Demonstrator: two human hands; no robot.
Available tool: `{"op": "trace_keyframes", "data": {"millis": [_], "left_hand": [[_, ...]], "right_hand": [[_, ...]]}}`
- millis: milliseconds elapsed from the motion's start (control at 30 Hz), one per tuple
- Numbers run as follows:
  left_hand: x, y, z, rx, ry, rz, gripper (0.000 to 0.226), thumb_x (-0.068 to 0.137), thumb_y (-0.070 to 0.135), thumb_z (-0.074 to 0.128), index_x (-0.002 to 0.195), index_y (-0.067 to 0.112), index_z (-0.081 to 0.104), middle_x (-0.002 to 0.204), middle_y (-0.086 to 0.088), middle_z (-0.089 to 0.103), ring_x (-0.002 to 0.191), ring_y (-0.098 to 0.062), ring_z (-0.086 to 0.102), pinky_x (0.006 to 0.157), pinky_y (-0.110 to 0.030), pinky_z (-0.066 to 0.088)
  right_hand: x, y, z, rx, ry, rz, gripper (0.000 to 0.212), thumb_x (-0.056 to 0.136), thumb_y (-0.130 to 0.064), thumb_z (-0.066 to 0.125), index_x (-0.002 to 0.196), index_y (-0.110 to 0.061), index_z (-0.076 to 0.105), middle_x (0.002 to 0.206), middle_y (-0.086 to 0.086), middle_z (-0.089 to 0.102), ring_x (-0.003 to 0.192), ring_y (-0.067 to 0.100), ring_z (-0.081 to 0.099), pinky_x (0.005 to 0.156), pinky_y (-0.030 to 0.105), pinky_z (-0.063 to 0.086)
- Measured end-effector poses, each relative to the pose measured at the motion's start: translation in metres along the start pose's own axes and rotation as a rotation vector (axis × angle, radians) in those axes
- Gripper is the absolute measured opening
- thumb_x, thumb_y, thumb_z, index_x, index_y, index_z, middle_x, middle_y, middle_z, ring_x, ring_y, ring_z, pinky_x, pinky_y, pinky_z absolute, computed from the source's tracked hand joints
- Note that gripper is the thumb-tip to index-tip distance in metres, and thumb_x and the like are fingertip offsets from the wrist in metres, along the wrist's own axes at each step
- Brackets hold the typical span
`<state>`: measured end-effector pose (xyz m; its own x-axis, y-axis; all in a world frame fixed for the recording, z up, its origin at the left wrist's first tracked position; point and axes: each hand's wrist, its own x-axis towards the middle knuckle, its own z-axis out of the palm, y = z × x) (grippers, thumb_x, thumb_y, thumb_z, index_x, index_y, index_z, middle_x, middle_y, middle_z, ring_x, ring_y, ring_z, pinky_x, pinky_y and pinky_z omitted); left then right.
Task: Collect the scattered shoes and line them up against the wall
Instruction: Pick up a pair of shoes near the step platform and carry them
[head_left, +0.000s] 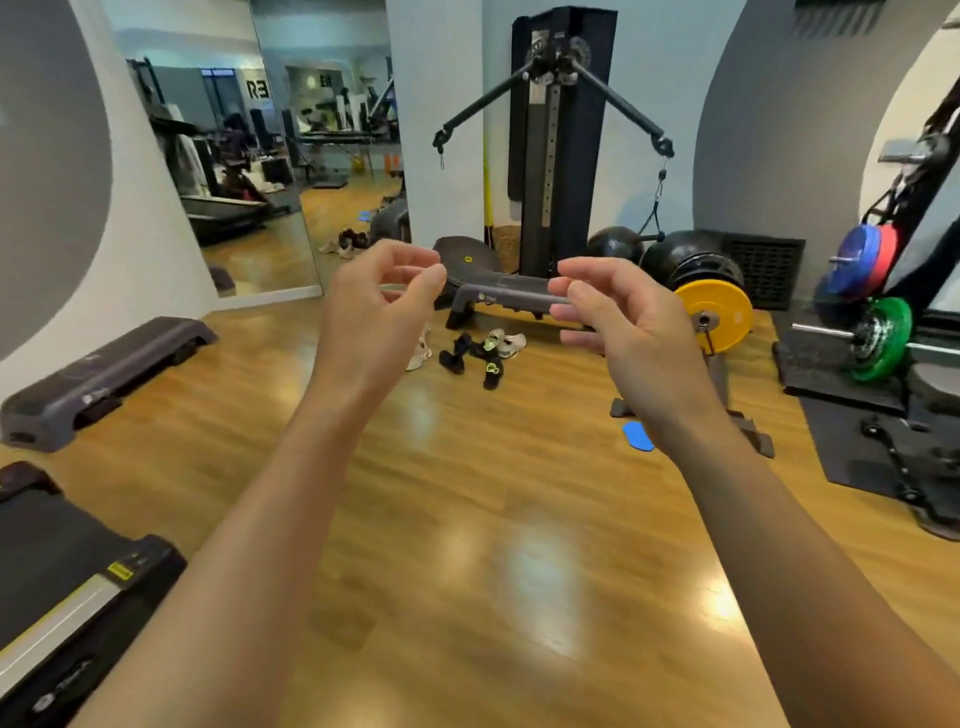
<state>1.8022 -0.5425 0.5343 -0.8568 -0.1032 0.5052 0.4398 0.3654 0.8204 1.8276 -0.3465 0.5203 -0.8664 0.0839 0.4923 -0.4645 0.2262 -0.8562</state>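
So, nothing collected yet: left hand (379, 306) and right hand (618, 322) hover loosely curled, both empty. Shoes (480, 356) sit jumbled at the far edge of the wood floor (467, 519), just beside the step platform (506, 290). Next, I'd guess: walk over, grab one.

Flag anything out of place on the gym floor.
Yes. The shoes lie jumbled on the floor just in front of the step platform, black and white ones mixed and pointing different ways, not lined up against any wall. A small blue pad also lies loose on the floor near the yellow plate.
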Motion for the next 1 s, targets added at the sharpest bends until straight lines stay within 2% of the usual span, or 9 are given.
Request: {"op": "trace_keyframes", "data": {"millis": [200, 333, 667, 833, 1000], "left_hand": [[0.120, -0.081, 0.039, 0.019, 0.038, -0.039, 0.008, 0.091, 0.032, 0.060, 0.096, 0.032, 0.066, 0.094, 0.010, 0.067, 0.087, -0.007, 0.064, 0.080, -0.037, 0.057], [0.205, -0.148, 0.076, -0.003, -0.003, -0.053, 0.011, 0.089, 0.032, 0.060, 0.097, 0.029, 0.067, 0.093, 0.009, 0.067, 0.088, -0.010, 0.065, 0.082, -0.042, 0.057], [0.434, -0.274, 0.179, -0.060, -0.154, -0.044, 0.012, 0.090, 0.033, 0.059, 0.098, 0.030, 0.067, 0.095, 0.007, 0.068, 0.088, -0.008, 0.064, 0.076, -0.034, 0.058], [0.541, -0.343, 0.229, -0.014, -0.179, -0.050, 0.014, 0.088, 0.033, 0.059, 0.098, 0.029, 0.067, 0.095, 0.005, 0.067, 0.089, -0.010, 0.063, 0.078, -0.037, 0.057], [0.641, -0.411, 0.266, 0.048, -0.177, -0.135, 0.013, 0.089, 0.030, 0.061, 0.099, 0.027, 0.068, 0.095, 0.006, 0.067, 0.087, -0.010, 0.064, 0.079, -0.039, 0.057]], "right_hand": [[0.123, 0.087, 0.033, -0.101, -0.054, -0.011, 0.021, 0.096, -0.025, 0.052, 0.114, -0.030, 0.061, 0.110, -0.010, 0.067, 0.103, 0.005, 0.063, 0.088, 0.037, 0.055], [0.201, 0.151, 0.062, -0.114, -0.048, 0.002, 0.020, 0.095, -0.023, 0.054, 0.112, -0.028, 0.062, 0.108, -0.010, 0.068, 0.101, 0.005, 0.064, 0.089, 0.038, 0.054], [0.411, 0.281, 0.092, -0.184, 0.033, 0.102, 0.020, 0.096, -0.021, 0.053, 0.114, -0.026, 0.061, 0.112, -0.007, 0.067, 0.105, 0.008, 0.063, 0.091, 0.040, 0.053], [0.520, 0.365, 0.111, -0.172, 0.031, 0.118, 0.020, 0.096, -0.023, 0.053, 0.113, -0.026, 0.062, 0.112, -0.006, 0.067, 0.105, 0.009, 0.063, 0.091, 0.040, 0.054], [0.636, 0.450, 0.132, -0.112, 0.013, 0.176, 0.018, 0.095, -0.023, 0.055, 0.110, -0.030, 0.062, 0.110, -0.007, 0.068, 0.104, 0.008, 0.063, 0.092, 0.041, 0.053]]}}
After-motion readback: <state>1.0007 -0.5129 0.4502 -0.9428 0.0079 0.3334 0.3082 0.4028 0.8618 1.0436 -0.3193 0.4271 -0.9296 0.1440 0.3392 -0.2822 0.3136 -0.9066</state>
